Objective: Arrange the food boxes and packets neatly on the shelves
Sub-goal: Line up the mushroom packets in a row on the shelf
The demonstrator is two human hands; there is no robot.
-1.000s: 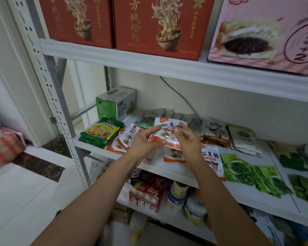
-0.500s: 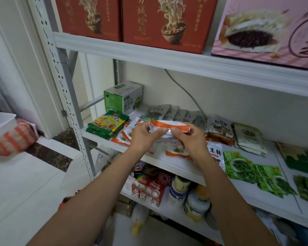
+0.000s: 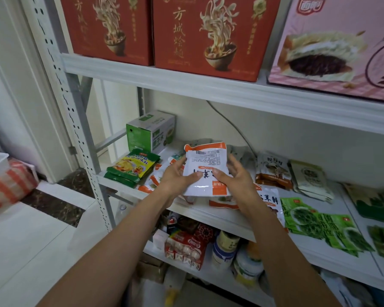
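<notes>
A stack of flat green-and-yellow packets (image 3: 133, 168) lies at the left end of the white middle shelf (image 3: 211, 214). Just right of it the bare left hand (image 3: 177, 178) reaches forward, thumb across a white-and-orange packet (image 3: 205, 169), fingers curled behind its left edge. The right hand (image 3: 235, 180) grips the right edge likewise. The packet is rectangular, of glossy crinkled plastic, and is held tilted above the shelf's front with its barcode face showing. Flat glossy green packets (image 3: 315, 222) lie further right.

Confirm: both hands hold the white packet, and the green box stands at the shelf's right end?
No. The head view shows the green box at the left end of the shelf; the left hand and right hand hold the white packet.
</notes>
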